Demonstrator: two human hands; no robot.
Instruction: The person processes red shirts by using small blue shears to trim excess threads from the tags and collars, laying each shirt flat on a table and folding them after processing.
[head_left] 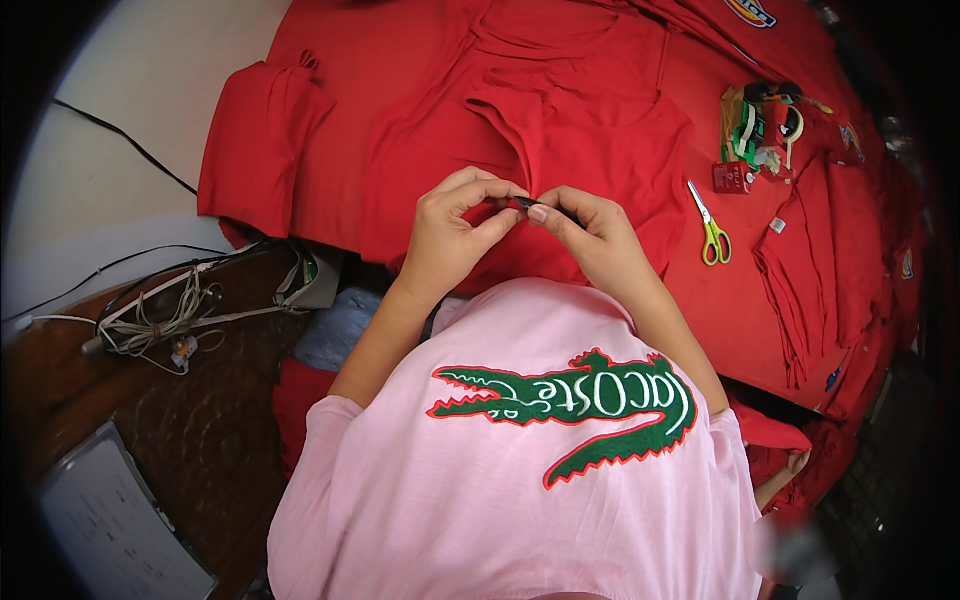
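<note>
In front of my chest both hands meet over a red garment (440, 190) spread on the work surface. My right hand (590, 235) is closed around a small dark tool (524, 202), its tip showing between the fingers; its kind is unclear. Thumb and fingers of my left hand (455, 225) pinch together at that tip. Whatever the left fingers grip there is too small to make out. Just beyond the fingertips rises a folded edge of the red cloth (515, 125).
Right of my hands lie scissors with yellow-green handles (716, 243). Farther off are a small red box (732, 178), a tape dispenser (745, 130) and folded red garments (800, 250). Bundled cables (165, 320) lie at left. Another person's hand (785, 475) touches red cloth at lower right.
</note>
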